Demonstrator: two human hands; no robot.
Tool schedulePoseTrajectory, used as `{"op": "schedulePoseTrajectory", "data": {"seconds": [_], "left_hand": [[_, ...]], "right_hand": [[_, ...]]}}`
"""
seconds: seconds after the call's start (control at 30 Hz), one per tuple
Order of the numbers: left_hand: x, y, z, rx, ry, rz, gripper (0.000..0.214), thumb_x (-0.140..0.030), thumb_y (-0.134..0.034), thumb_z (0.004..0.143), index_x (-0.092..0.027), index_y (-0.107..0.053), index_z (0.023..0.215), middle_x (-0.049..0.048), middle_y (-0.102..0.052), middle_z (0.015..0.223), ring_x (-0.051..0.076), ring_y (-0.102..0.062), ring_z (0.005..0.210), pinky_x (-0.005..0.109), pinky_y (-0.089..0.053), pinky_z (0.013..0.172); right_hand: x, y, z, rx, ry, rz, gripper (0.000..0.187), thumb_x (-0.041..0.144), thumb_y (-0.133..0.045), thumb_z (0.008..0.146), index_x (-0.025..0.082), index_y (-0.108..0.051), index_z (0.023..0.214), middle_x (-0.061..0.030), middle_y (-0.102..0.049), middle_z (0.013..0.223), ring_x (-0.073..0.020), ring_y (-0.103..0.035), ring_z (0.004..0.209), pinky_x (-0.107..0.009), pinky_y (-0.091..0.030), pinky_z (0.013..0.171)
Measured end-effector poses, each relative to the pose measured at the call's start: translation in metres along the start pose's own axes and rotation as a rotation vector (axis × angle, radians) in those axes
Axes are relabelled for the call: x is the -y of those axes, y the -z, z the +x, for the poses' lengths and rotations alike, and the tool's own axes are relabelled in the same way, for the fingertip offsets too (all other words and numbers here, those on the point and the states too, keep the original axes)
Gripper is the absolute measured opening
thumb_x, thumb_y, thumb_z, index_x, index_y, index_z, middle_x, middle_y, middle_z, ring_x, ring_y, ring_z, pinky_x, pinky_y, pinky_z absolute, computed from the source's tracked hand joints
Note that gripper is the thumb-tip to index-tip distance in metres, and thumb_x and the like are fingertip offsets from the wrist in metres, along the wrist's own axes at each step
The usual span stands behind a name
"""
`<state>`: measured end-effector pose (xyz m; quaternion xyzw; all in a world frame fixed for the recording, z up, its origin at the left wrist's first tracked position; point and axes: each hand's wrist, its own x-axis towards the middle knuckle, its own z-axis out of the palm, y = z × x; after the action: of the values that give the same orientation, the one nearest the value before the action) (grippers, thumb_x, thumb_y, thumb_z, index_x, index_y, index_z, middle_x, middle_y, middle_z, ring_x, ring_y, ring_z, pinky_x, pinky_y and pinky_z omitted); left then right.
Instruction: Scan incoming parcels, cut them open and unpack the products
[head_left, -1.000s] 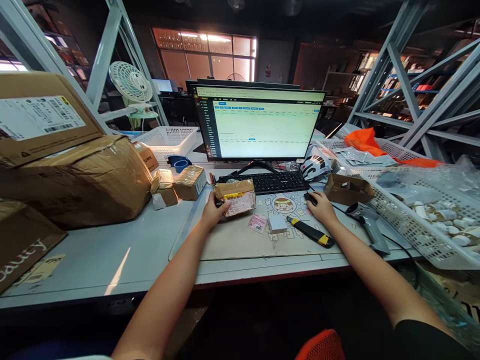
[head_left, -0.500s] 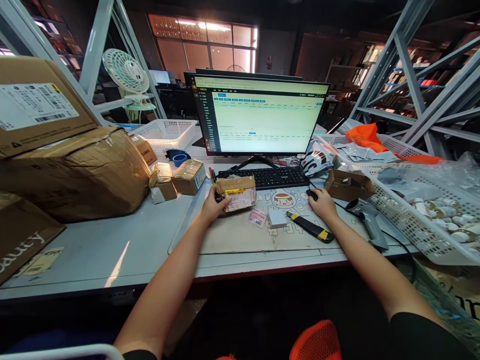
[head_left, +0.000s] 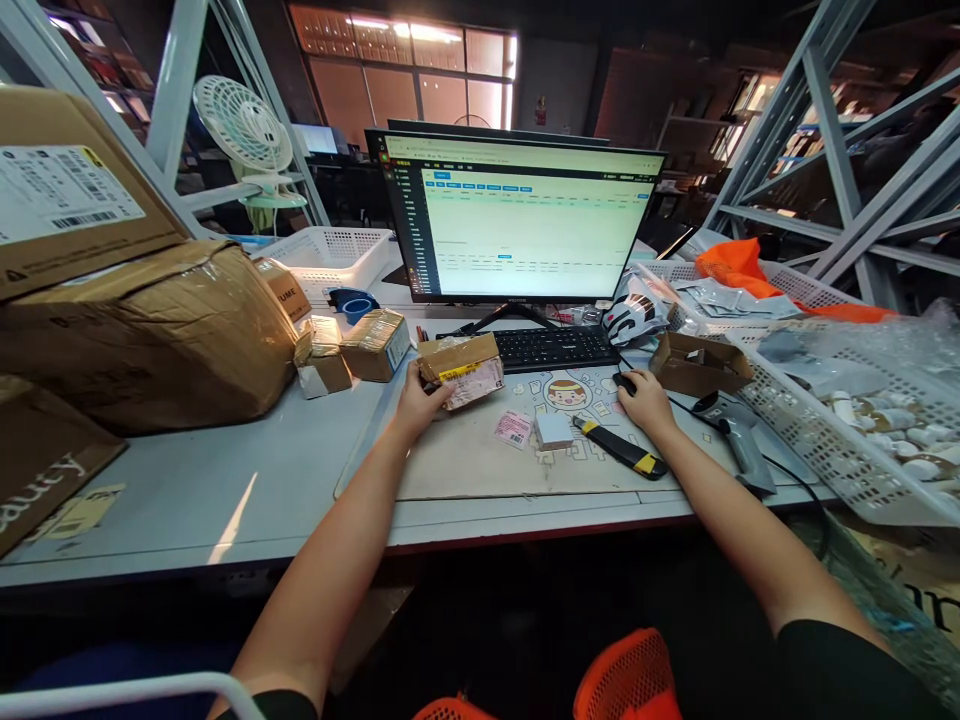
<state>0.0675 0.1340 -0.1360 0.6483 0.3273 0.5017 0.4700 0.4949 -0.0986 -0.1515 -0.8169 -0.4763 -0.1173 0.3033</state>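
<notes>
Head view: left hand (head_left: 418, 402) grips the small taped parcel (head_left: 459, 366) at its near-left end, on the desk mat (head_left: 480, 462) just before the keyboard (head_left: 555, 348). Right hand (head_left: 645, 402) cups the mouse (head_left: 622, 382). Keeping the parcel's label up and still while checking the monitor (head_left: 517, 225) seems wisest. 1 right basket (head_left: 817, 452) holds pale jars (head_left: 892, 425); the back-left basket (head_left: 337, 262) hides its contents.

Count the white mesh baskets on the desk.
3: the left basket beside the fan, the far right basket under orange cloth, the near right basket with small jars. The big parcel may hide more.
</notes>
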Motion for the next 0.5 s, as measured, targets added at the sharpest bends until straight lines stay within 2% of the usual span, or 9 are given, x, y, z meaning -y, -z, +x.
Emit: {"op": "schedulePoseTrajectory", "data": {"seconds": [0.2,0.5], "left_hand": [[-0.0044,0.0013,-0.0017,0.057,0.027,0.04,0.07,-0.041,-0.091,0.064,-0.022,-0.058,0.122,0.0094,-0.075,0.118,0.032,-0.074,0.109,0.049,-0.061,0.102],[-0.0004,0.0031,-0.0003,0.066,0.009,0.095,0.069,-0.044,-0.092,0.064,-0.022,-0.06,0.121,0.0082,-0.074,0.115,0.033,-0.072,0.112,0.051,-0.056,0.109]], "right_hand": [[-0.0013,-0.0011,-0.0002,-0.021,-0.016,0.0,0.044,0.034,-0.056,0.09,0.018,-0.077,0.126,-0.0158,-0.068,0.135,-0.0329,-0.063,0.126,-0.048,-0.05,0.115],[0.0008,0.0006,0.0005,-0.002,-0.019,0.0,0.047,0.032,-0.056,0.091,0.013,-0.076,0.128,-0.0183,-0.066,0.137,-0.0334,-0.063,0.128,-0.047,-0.048,0.118]]}}
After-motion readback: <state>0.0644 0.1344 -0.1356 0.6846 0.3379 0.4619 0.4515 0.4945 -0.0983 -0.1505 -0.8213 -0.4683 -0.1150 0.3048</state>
